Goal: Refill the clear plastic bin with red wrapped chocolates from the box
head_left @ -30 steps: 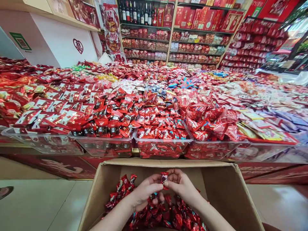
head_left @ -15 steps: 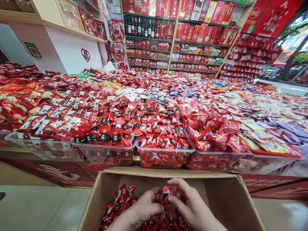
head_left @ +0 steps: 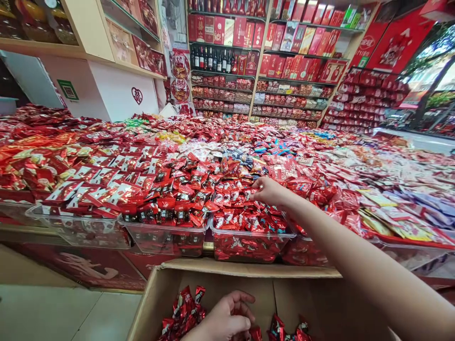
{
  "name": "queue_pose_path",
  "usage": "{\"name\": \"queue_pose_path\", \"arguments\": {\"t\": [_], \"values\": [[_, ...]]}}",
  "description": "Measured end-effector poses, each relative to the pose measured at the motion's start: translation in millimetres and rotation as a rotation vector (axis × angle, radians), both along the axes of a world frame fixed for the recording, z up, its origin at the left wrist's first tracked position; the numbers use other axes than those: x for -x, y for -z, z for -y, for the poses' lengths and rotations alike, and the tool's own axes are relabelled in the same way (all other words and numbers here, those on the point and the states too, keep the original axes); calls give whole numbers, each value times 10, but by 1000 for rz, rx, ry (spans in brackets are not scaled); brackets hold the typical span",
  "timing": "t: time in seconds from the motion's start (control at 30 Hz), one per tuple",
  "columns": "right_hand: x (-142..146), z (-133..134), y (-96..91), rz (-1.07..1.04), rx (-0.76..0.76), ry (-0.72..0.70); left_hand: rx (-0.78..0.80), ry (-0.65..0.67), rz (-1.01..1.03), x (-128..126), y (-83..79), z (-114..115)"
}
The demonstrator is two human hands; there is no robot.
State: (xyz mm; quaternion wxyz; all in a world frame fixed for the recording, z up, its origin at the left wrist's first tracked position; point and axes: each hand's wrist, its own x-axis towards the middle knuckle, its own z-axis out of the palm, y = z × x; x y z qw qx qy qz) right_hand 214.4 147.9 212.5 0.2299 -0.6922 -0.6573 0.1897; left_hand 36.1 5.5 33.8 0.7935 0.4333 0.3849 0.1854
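Right hand had left the brown cardboard box for the clear plastic tub on the counter, fingertips pinched among its small red foil-wrapped sweets; gripping one or not, I couldn't tell. Left hand stayed in the box, half curled over sweets, hold equally unclear.

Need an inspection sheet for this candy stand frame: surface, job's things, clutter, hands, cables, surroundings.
Surface: display table, covered by heaped wrapped sweets in clear bins.
Job's things: cardboard box below the table edge, holding red wrapped candies; clear bin of similar candies straight ahead.
Clutter: neighbouring bins heaped over their rims.
Hands: left hand inside the box on the candies; right hand reaching onto the bin's pile, grip unclear.
Cables: nothing seen.
Surroundings: shelves of red boxes, wine bottles behind.
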Motion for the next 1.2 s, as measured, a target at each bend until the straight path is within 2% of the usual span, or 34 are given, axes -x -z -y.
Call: {"name": "queue_pose_path", "arguments": {"t": [0.17,0.27,0.37,0.43,0.47,0.53,0.57,0.63,0.73,0.8,0.9,1.0,1.1,1.2], "values": [[56,-177,78,103,14,-14,7,-2,1,-10,32,-9],[68,-120,16,139,-12,-33,13,-8,5,-20,4,-11],[113,204,-143,105,-108,-123,64,-79,40,-16,-42,-24],[169,574,-202,-18,-113,-302,158,-141,137,-1,-78,-34],[202,782,-181,-95,-59,-407,205,-163,205,7,-98,-36],[269,1179,2,-194,129,-532,250,-186,350,16,-138,-34],[300,1344,163,-222,225,-545,252,-181,415,14,-157,-28],[353,1571,574,-281,326,-480,226,-149,493,-4,-183,-9],[385,1685,1161,-383,299,-334,120,-134,492,-48,-183,24],[366,1688,1394,-503,268,-240,7,-164,453,-69,-163,40],[291,1679,1508,-778,295,-170,-119,-168,406,-76,-154,47],[218,1675,1509,-998,340,-144,-143,-140,374,-65,-197,30],[206,1687,1513,-1046,308,-101,-119,-173,328,-49,-245,3],[250,1722,1512,-920,195,-73,-24,-243,249,-35,-251,-11]]}}
